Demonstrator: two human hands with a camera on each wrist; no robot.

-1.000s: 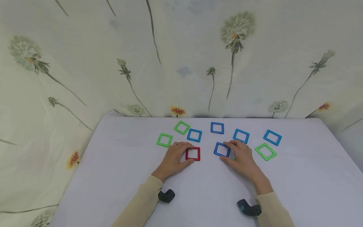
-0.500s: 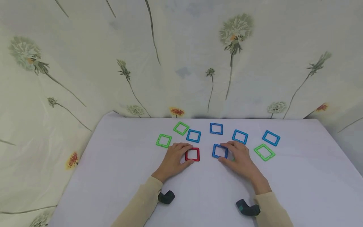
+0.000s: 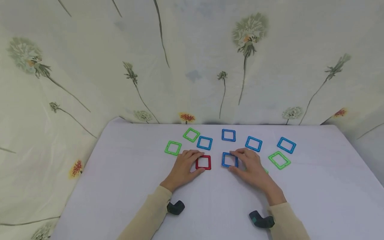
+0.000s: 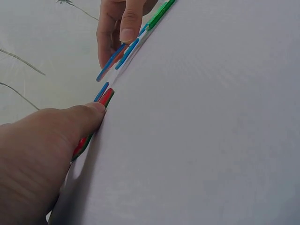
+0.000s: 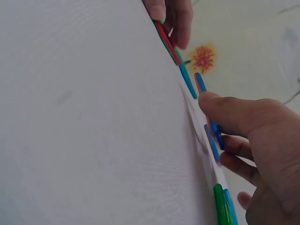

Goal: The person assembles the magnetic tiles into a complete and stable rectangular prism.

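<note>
Head view: left hand (image 3: 182, 167) grips red frame (image 3: 210, 162), thumb against fingers. At red's 3 o'clock, apart, right hand (image 3: 251, 168) pinches blue frame (image 3: 223, 160). Green frame (image 3: 167, 146) near red's 10 o'clock.

Left wrist view: blue frame at red's 1 o'clock.

Right wrist view: blue frame looks raised off white tabletop (image 5: 93, 117); red at its 11 o'clock.
</note>
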